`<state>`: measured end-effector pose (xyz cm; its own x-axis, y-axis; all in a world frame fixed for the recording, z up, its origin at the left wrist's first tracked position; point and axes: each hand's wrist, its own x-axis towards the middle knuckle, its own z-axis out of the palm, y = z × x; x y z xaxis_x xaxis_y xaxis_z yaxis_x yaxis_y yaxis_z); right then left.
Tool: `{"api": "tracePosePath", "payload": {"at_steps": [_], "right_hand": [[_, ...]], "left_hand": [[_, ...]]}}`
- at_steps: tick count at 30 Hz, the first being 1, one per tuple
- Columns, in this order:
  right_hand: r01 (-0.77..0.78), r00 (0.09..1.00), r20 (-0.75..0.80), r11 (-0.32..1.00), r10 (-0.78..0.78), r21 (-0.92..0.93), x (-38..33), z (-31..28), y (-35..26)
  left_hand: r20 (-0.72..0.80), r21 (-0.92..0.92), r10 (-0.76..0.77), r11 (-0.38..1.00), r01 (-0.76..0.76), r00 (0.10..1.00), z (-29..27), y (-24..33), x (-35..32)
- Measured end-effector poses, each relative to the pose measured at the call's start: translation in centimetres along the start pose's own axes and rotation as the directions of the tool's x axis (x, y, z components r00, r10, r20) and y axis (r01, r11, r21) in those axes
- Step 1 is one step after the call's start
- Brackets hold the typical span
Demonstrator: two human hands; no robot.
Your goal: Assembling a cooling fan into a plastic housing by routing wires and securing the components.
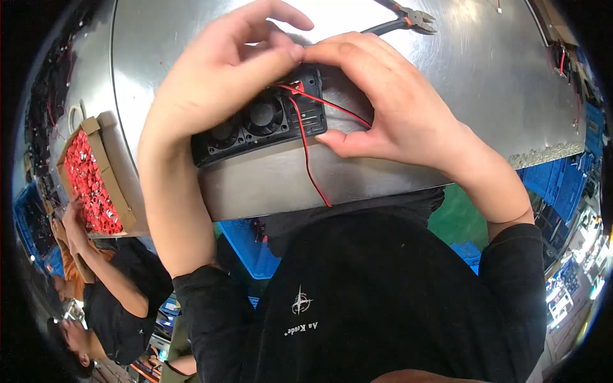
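Observation:
A black plastic housing with small black fans [263, 116] lies on the metal table in front of me. A small red part [297, 88] sits near its right end, with red and black wires [306, 153]; one hangs toward the table's front edge, another runs under my right hand. My left hand [220, 73] arches over the housing, its thumb tip closed against a finger at the far edge, one finger stretched out. What it pinches is hidden. My right hand [389, 96] spans the housing's right end, thumb at the near corner, index fingertip at the far edge beside my left thumb.
Cutting pliers [412, 21] with black and orange handles lie at the far side. On the left stands a cardboard box [110, 172] of small red parts, with another person's hand [73, 217] at it. A blue crate [252, 252] is below the table's front edge.

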<state>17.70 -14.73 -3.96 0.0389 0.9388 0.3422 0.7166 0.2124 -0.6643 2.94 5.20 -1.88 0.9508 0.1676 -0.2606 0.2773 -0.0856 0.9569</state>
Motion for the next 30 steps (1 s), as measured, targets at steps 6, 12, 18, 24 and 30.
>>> {"api": "tracePosePath", "payload": {"at_steps": [6,12,18,24,30], "right_hand": [[-0.005,1.000,0.016,0.999,0.006,-0.040,-0.2,-0.4,-0.2],[0.057,0.998,-0.028,0.998,-0.058,-0.038,-0.2,0.3,-0.3],[0.067,0.996,-0.048,0.997,-0.069,-0.045,-0.2,0.2,-0.2],[0.105,0.993,-0.038,0.987,-0.111,-0.119,-0.5,0.2,0.1],[0.182,0.983,0.010,0.979,-0.182,-0.091,-0.4,-1.1,-0.4]], "left_hand": [[0.077,0.365,0.281,0.885,-0.289,0.957,1.2,1.0,-0.6],[0.157,0.655,0.425,0.630,-0.416,0.891,0.7,2.0,-1.5],[0.021,0.738,0.474,0.587,-0.333,0.880,2.2,1.7,-4.8],[0.053,0.857,0.487,0.426,-0.290,0.872,4.0,1.1,-6.3],[0.056,0.860,0.462,0.428,-0.278,0.885,4.0,1.6,-6.9]]}}
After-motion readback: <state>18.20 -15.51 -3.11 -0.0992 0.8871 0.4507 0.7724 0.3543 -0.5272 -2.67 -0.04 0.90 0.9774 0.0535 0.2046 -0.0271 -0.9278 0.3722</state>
